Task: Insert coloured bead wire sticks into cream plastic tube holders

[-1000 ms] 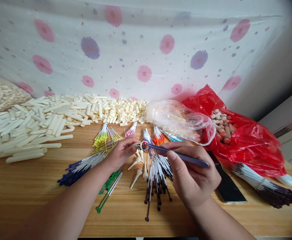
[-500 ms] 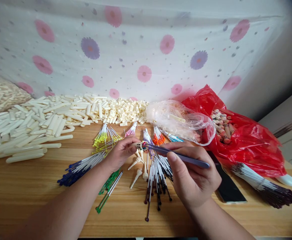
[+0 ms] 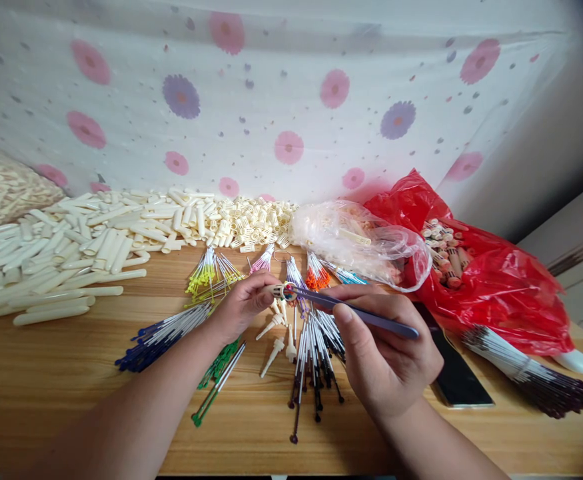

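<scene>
My left hand (image 3: 241, 307) pinches a small cream plastic piece with coloured tips (image 3: 284, 291) above the wooden table (image 3: 71, 373). My right hand (image 3: 386, 350) grips a slim purple-grey tool (image 3: 371, 315) like a pen, and its tip meets that small piece. Below the hands lie bundles of thin white sticks with coloured ends: blue (image 3: 158, 335), green (image 3: 218, 373), dark (image 3: 314, 360), yellow (image 3: 204, 273) and orange (image 3: 316, 273). A few loose cream pegs (image 3: 274, 350) lie between the bundles.
Piles of cream plastic tubes (image 3: 71, 247) and small ribbed caps (image 3: 251, 223) line the back left. A clear bag (image 3: 361, 243) and a red bag (image 3: 491, 280) of parts sit at the right, with a black phone (image 3: 456, 380) and another stick bundle (image 3: 531, 377). A flowered cloth (image 3: 281, 100) hangs behind.
</scene>
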The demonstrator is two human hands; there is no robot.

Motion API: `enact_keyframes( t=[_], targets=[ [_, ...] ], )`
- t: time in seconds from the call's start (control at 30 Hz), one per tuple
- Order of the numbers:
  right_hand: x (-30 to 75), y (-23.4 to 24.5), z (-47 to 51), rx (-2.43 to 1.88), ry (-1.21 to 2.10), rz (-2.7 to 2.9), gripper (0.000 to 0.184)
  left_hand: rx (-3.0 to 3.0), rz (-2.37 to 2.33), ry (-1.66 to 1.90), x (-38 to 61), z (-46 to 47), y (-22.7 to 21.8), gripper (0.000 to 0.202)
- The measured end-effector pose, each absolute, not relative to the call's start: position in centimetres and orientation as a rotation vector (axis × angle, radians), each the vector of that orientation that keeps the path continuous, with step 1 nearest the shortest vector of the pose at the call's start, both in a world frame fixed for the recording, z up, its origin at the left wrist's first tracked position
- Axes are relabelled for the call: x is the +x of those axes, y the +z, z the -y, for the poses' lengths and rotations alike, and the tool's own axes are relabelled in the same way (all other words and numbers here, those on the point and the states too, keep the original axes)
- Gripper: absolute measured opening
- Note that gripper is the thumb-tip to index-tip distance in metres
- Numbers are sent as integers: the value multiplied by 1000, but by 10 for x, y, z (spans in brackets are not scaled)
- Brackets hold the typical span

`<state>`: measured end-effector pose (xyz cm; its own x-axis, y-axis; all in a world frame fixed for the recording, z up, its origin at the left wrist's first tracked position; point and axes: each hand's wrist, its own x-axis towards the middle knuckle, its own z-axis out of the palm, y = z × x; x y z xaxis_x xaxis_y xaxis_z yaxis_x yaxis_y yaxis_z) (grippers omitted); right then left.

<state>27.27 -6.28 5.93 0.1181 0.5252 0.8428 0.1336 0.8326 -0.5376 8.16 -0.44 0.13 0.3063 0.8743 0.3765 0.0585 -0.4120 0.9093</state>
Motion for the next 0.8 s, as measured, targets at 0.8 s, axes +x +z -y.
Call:
enact_keyframes(
  t=[0.8],
  targets=[
    [270, 54, 61, -603, 385, 1547, 14, 1740, -799, 1144, 82, 7, 5, 45]
  ],
)
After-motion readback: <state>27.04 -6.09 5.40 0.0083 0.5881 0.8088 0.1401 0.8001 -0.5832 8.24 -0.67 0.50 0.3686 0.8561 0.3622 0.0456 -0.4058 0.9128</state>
